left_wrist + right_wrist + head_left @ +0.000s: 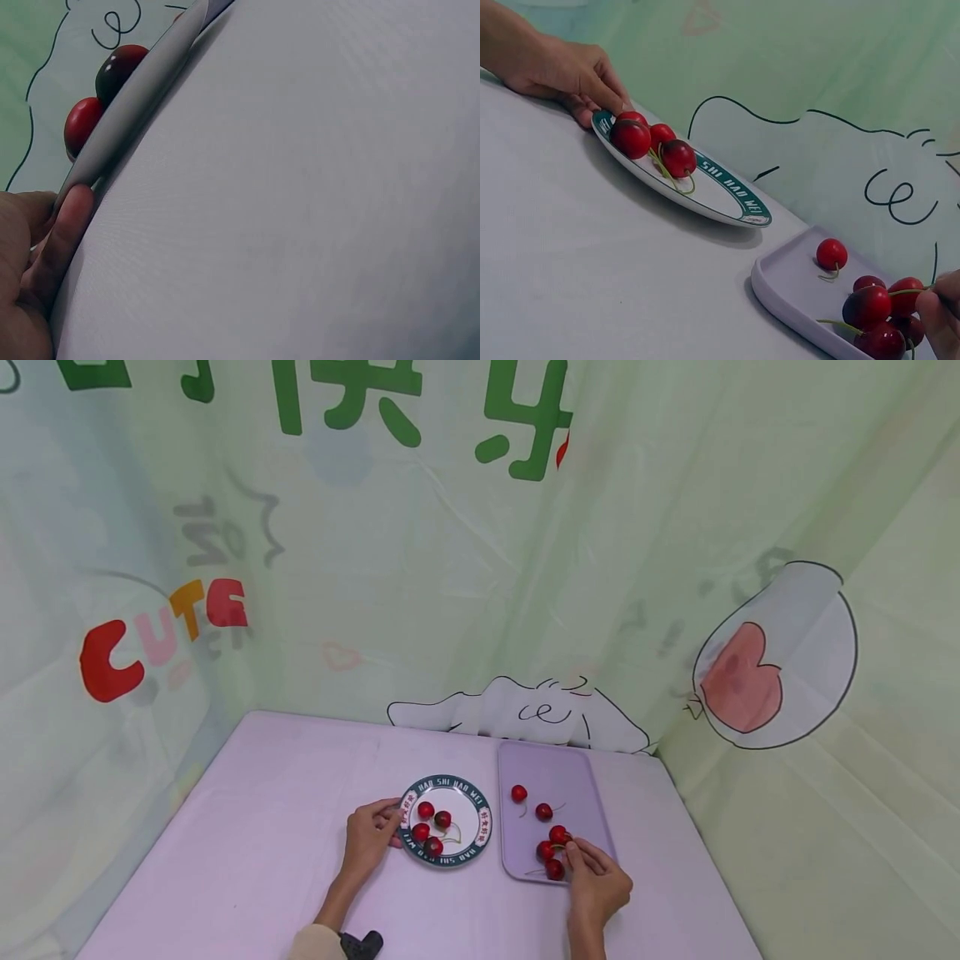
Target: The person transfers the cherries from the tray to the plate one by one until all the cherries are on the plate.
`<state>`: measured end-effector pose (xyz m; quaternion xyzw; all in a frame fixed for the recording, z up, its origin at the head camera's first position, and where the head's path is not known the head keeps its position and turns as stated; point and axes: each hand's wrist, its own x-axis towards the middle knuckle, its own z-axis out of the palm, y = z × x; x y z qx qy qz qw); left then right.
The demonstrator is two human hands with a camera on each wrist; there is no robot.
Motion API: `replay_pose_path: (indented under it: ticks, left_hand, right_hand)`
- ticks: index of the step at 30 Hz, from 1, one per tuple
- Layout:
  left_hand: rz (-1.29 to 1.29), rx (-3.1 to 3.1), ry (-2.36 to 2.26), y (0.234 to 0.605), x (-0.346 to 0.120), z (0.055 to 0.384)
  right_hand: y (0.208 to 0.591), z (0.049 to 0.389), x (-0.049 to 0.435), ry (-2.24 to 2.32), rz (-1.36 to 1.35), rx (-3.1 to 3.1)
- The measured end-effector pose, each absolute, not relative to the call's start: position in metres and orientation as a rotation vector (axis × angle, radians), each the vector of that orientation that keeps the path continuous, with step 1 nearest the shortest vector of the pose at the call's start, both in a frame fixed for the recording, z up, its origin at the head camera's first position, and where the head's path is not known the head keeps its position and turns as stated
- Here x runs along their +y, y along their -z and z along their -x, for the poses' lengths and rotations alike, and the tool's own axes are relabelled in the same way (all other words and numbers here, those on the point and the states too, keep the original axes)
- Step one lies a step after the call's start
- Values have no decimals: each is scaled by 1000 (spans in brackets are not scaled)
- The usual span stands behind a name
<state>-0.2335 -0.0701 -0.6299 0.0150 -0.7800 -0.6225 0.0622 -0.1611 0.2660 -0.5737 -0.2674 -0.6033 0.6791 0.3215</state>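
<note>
My left hand [369,839] grips the left rim of a round white plate [467,818] with a dark green lettered border. In the left wrist view, thumb and finger pinch the plate's edge [135,112]. Several red cherries [426,810] with stems lie on the plate's left half. To the right, a flat lilac tray [547,767] carries several more cherries [519,793]. My right hand [598,881] is over the tray's near right corner. Its fingertips pinch the green stem of a dark red cherry [867,307] in a cluster there.
A pale cloth covers the table [315,768]. Behind it hangs a light green curtain [450,568] with printed letters and drawings. The tray lies close to the curtain at the back, with a narrow gap between plate and tray.
</note>
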Motion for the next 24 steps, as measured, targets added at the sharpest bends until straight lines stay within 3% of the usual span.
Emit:
replay_pose_path:
  ticks: [24]
  left_hand:
    - [-46, -2362, 1886, 632, -69, 233]
  right_hand:
    - [570, 159, 264, -1902, 777, -1521]
